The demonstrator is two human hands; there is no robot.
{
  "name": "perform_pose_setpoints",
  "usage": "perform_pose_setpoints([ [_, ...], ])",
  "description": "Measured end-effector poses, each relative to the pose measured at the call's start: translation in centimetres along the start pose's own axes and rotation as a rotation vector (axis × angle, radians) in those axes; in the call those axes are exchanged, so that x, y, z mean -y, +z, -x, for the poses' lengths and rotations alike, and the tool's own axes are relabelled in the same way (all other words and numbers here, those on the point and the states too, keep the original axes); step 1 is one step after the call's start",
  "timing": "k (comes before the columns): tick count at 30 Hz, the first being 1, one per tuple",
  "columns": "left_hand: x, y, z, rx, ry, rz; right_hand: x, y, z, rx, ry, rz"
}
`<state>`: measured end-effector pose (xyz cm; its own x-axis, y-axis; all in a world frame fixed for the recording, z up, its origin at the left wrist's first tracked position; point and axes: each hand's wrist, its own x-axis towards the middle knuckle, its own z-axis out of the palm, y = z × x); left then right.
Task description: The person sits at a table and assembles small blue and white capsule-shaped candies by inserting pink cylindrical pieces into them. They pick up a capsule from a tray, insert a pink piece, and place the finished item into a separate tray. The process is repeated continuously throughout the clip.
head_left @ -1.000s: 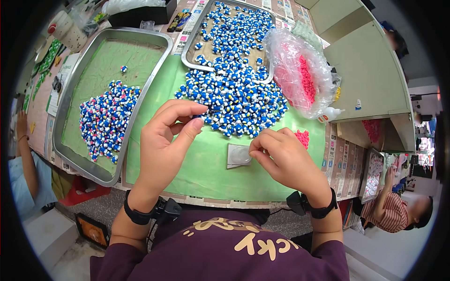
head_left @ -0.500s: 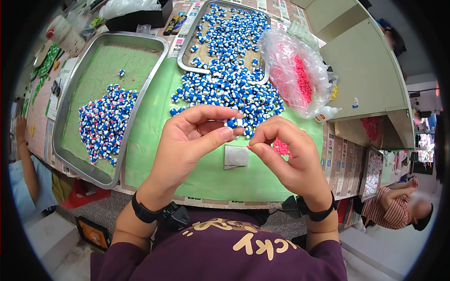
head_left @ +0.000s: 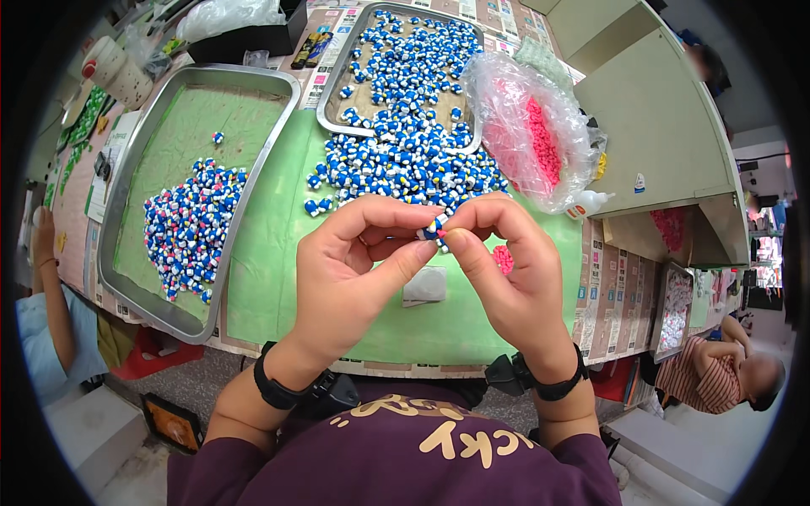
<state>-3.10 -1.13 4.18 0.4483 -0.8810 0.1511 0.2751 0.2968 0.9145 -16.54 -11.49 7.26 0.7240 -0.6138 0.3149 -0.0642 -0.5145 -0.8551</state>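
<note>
A small blue-and-white figurine [head_left: 434,225] is pinched between the thumb and fingertips of my left hand [head_left: 350,261]. My right hand [head_left: 515,270] is closed at thumb and forefinger on a tiny pink piece [head_left: 442,234], which touches the figurine; the fingertips partly cover both. Beneath my hands lies a pale square pad [head_left: 425,284] on a green sheet [head_left: 380,333]. Loose pink pieces [head_left: 504,259] show partly behind my right hand. Beyond my fingers spreads a heap of blue-and-white figurines [head_left: 405,164], spilling from a metal tray [head_left: 325,105].
At left, another metal tray [head_left: 107,261] holds figurines with pink parts [head_left: 192,228]. A clear plastic bag [head_left: 498,110] of pink pieces and a white bottle [head_left: 588,202] stand at right, beside a cabinet [head_left: 658,118]. Other people sit at both sides.
My right hand has moved left and slightly up, bringing the pink piece against the figurine. My left hand has shifted slightly right, and the figurine is now tilted.
</note>
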Motion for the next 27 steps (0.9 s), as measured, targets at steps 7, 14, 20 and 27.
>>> perform_pose_setpoints([
  [7,0.7,0.6,0.5,-0.063,0.244,-0.251,0.3,0.8,0.5,-0.043,0.07,-0.032],
  [14,0.6,0.1,0.1,0.044,0.375,-0.389,-1.0,-0.1,1.4,0.034,0.239,-0.409],
  [20,-1.2,-3.7,1.1,-0.103,0.393,-0.602,-1.6,-6.2,2.1,0.004,0.257,-0.03],
  [27,-5.0,-13.9,4.4,-0.406,0.288,-1.049,-5.1,-7.5,6.0,0.328,0.116,0.672],
])
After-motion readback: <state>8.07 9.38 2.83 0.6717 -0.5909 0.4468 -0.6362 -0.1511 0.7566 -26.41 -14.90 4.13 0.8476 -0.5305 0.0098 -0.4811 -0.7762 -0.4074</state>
